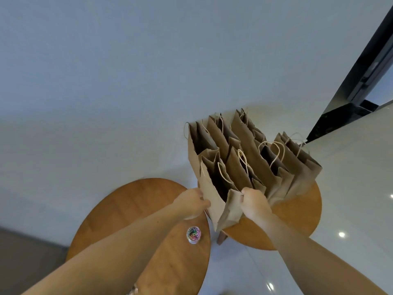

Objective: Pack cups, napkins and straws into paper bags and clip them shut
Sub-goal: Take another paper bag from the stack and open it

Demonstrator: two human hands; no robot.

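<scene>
My left grip (pixel 192 202) and right grip (pixel 253 201) pinch the six-o'clock brown paper bag (pixel 209 188); tugging may topple neighbours (pixel 246 141).

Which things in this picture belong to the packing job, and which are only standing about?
For the job: nearest paper bag, gripped by the left hand and right hand; other paper bags; jar of coloured clips.
Only standing about: left round table; right round table; dark door frame. No cups, napkins or straws show.
</scene>
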